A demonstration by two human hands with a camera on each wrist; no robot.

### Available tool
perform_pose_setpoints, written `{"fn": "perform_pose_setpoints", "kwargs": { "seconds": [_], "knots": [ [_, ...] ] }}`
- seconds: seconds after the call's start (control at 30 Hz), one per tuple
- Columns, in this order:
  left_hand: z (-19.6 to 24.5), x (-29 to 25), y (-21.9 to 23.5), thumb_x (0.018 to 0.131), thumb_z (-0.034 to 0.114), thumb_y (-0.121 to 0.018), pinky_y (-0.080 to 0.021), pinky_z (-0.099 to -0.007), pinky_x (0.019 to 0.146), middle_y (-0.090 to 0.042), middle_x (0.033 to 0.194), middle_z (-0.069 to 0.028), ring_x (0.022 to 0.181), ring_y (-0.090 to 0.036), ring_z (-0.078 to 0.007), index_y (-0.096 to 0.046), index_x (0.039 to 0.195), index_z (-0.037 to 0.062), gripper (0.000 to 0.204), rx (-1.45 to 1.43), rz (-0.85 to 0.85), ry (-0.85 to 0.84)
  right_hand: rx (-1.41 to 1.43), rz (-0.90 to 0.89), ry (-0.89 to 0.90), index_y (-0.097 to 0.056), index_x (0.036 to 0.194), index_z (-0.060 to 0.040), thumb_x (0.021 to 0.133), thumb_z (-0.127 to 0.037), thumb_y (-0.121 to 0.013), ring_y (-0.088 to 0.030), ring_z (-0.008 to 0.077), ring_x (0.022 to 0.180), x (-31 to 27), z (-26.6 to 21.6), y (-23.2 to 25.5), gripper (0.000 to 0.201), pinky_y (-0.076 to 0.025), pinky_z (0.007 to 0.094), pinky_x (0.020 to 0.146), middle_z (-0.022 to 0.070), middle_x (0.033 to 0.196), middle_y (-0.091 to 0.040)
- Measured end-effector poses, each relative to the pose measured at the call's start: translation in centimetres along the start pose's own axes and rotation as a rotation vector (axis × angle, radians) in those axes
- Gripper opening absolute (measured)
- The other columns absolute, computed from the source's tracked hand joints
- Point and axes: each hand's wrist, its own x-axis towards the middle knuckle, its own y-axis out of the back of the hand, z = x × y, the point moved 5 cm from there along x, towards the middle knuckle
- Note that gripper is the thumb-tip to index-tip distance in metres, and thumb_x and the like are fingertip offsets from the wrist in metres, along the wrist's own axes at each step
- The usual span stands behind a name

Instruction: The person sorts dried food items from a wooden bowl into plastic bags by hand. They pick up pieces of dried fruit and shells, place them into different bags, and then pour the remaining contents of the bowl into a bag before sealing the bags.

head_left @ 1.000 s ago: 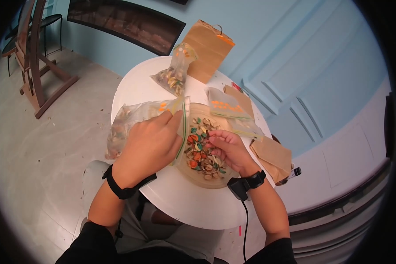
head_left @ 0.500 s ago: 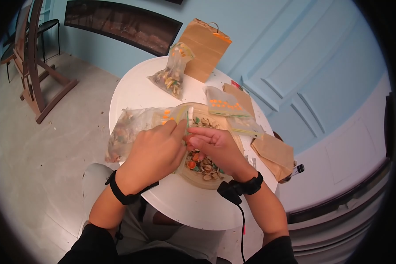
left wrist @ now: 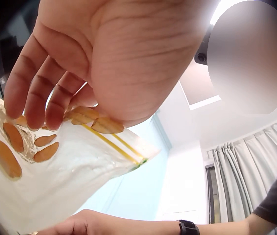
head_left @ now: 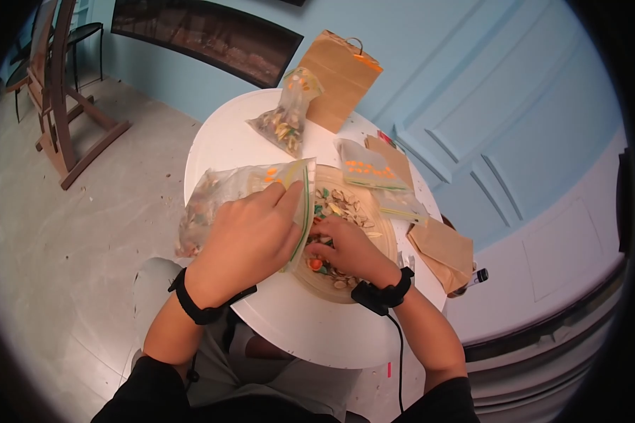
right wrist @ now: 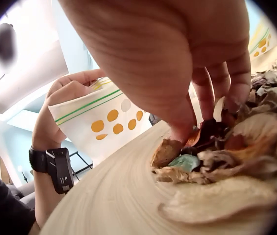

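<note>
Potpourri lies under the fingertips of my right hand, in a round wooden dish; I pinch dried pieces between thumb and curled fingers. Just left of them, my left hand grips the edge of a printed zip bag. Beyond my left fingers sits a filled pouch.

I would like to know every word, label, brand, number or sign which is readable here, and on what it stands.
No word, brand or number is readable.
Black device on the left wrist: tiny pale marks, too small to read.
Dark cylindrical object beyond the table's right side: pale marking, too small to read.
Zip bag in the left hand: orange ovals, no letters visible.
Brown paper bag: no readable text.
</note>
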Motion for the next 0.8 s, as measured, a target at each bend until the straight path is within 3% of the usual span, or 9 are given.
{"fn": "perform_pose_setpoints", "kwargs": {
  "seconds": [0.1,0.2,0.3,0.4,0.5,0.6,0.8],
  "knots": [
    [-0.1,0.0,0.2,0.081,0.005,-0.063,-0.052,-0.0440,0.065,-0.062,0.088,-0.0157,0.072,-0.064,-0.0353,-0.062,0.125,-0.0057,0.045,0.006,0.014,-0.008,0.003,0.017,0.013,-0.073,0.102,-0.0034,0.086,-0.018,-0.074,-0.066,0.0374,0.087,0.2,0.5,-0.3,0.021,-0.053,0.0422,0.080,0.0151,0.091,-0.069],
    [-0.2,-0.1,0.4,0.081,0.005,-0.063,-0.052,-0.0440,0.065,-0.062,0.088,-0.0157,0.072,-0.065,-0.0350,-0.062,0.125,-0.0056,0.045,0.003,0.019,-0.007,0.056,-0.076,-0.129,-0.072,0.106,-0.0002,0.089,-0.011,-0.075,-0.069,0.0207,0.084,0.5,0.8,-0.2,0.020,-0.054,0.0315,0.075,0.0114,0.090,-0.070],
    [-0.3,-0.1,0.4,0.081,0.005,-0.063,-0.052,-0.0440,0.065,-0.062,0.088,-0.0158,0.072,-0.065,-0.0350,-0.062,0.125,-0.0056,0.045,0.000,0.009,0.002,0.325,-0.083,-0.329,-0.071,0.109,0.0009,0.093,-0.011,-0.072,-0.069,0.0135,0.082,0.3,2.0,0.0,0.020,-0.053,0.0262,0.071,0.0070,0.094,-0.072],
    [-0.4,-0.1,0.3,0.081,0.006,-0.063,-0.051,-0.0444,0.065,-0.062,0.088,-0.0159,0.072,-0.065,-0.0353,-0.062,0.125,-0.0056,0.045,0.002,0.002,0.008,0.707,-0.011,-0.518,-0.069,0.116,0.0010,0.098,-0.012,-0.068,-0.069,0.0122,0.087,-0.3,2.6,0.5,0.022,-0.054,0.0237,0.074,0.0059,0.103,-0.072],
    [-0.3,-0.1,0.1,0.081,0.006,-0.063,-0.051,-0.0449,0.065,-0.063,0.088,-0.0161,0.073,-0.065,-0.0358,-0.062,0.125,-0.0055,0.046,0.003,-0.008,0.010,1.028,0.044,-0.548,-0.065,0.124,0.0022,0.101,-0.011,-0.062,-0.068,0.0134,0.096,-0.6,2.9,0.8,0.026,-0.056,0.0252,0.083,0.0067,0.110,-0.070],
    [-0.3,-0.1,0.0,0.081,0.007,-0.063,-0.051,-0.0451,0.065,-0.063,0.088,-0.0163,0.073,-0.065,-0.0360,-0.062,0.126,-0.0053,0.046,-0.003,-0.020,0.005,1.230,0.064,-0.526,-0.062,0.128,0.0015,0.103,-0.007,-0.058,-0.068,0.0125,0.097,-0.8,3.7,1.0,0.026,-0.058,0.0223,0.083,0.0073,0.115,-0.070],
    [-0.2,-0.2,-0.7,0.082,0.007,-0.063,-0.052,-0.0449,0.064,-0.063,0.088,-0.0160,0.073,-0.066,-0.0358,-0.061,0.126,-0.0051,0.046,-0.002,-0.016,-0.005,1.316,0.072,-0.439,-0.059,0.131,0.0017,0.101,-0.003,-0.061,-0.067,0.0115,0.099,-0.8,2.7,2.1,0.030,-0.057,0.0223,0.085,0.0087,0.121,-0.068]
  ]
}}
